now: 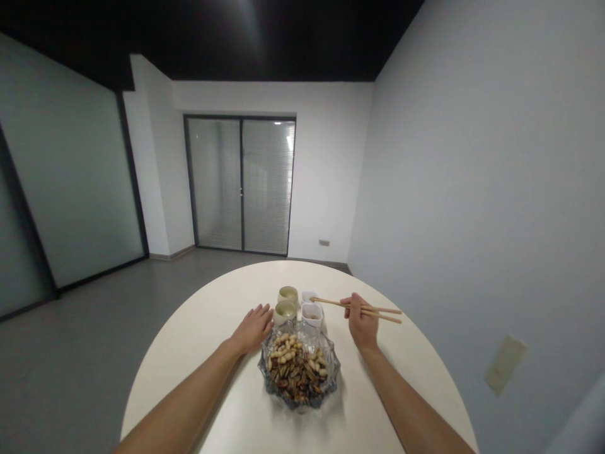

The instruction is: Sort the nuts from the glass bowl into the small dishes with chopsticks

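My right hand (363,320) grips a pair of wooden chopsticks (385,314), their tips pointing left over two small white cups. The tips lie above the far white cup (308,295); whether they pinch anything is too small to tell. The near white cup (312,313) has something small inside. My left hand (254,328) rests flat on the table, fingers stretched out beside two greenish cups, the near one (285,311) and the far one (288,294). Closest to me stands a scalloped glass bowl (331,378) holding peanuts in shells (287,348) and dark, elongated nuts or seeds (297,377).
The round cream table (189,359) carries all of these things. A white wall (472,157) with a socket plate (505,364) runs along the right. Glass doors (241,183) stand beyond the table, and frosted glass panels (70,164) line the left.
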Tool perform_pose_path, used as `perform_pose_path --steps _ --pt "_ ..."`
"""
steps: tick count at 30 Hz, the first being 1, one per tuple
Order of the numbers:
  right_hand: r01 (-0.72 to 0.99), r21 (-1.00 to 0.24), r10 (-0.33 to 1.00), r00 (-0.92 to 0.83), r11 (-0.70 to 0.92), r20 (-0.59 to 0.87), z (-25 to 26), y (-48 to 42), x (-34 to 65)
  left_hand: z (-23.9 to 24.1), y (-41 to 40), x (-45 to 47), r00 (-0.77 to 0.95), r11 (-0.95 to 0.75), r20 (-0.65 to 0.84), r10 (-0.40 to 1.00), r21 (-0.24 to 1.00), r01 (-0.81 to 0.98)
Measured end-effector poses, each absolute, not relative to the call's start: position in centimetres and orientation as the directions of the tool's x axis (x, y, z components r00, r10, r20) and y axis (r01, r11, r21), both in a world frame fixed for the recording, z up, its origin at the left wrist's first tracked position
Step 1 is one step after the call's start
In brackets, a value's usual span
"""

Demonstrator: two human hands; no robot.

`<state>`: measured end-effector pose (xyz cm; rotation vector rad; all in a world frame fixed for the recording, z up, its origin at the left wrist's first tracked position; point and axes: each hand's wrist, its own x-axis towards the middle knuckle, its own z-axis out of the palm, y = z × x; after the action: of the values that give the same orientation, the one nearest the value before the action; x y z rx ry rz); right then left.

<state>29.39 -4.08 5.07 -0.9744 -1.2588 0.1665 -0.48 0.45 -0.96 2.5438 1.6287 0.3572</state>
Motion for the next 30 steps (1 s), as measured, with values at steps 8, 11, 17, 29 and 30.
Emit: perform_pose_path --steps 8,11,17,29,30 --pt "0.408 -0.7 0.624 0.322 0.586 0.711 3.9 -2.8 30.0 -1.0 0.5 -0.4 0.39 -0.415 0.148 0.909 0.231 0.88" --pt "0.409 -0.707 0.642 0.308 0.577 0.702 3.6 -2.6 30.2 -0.9 0.5 -0.3 0.393 -0.418 0.15 0.907 0.224 0.88" --pt "0.428 -0.69 0.646 0.27 0.584 0.714 3.7 -2.6 30.3 -1.3 0.7 -0.4 0.402 -0.428 0.157 0.902 0.207 0.88" --pt "0.261 -0.723 0.701 0.186 0.64 0.688 6.2 -5.9 28.8 -0.9 0.4 -0.6 0.396 -0.418 0.14 0.908 0.218 0.882" --pt "0.255 -0.726 0.716 0.148 0.639 0.682 6.3 -6.1 28.6 -0.8 0.4 -0.6 0.395 -0.416 0.135 0.909 0.216 0.883"
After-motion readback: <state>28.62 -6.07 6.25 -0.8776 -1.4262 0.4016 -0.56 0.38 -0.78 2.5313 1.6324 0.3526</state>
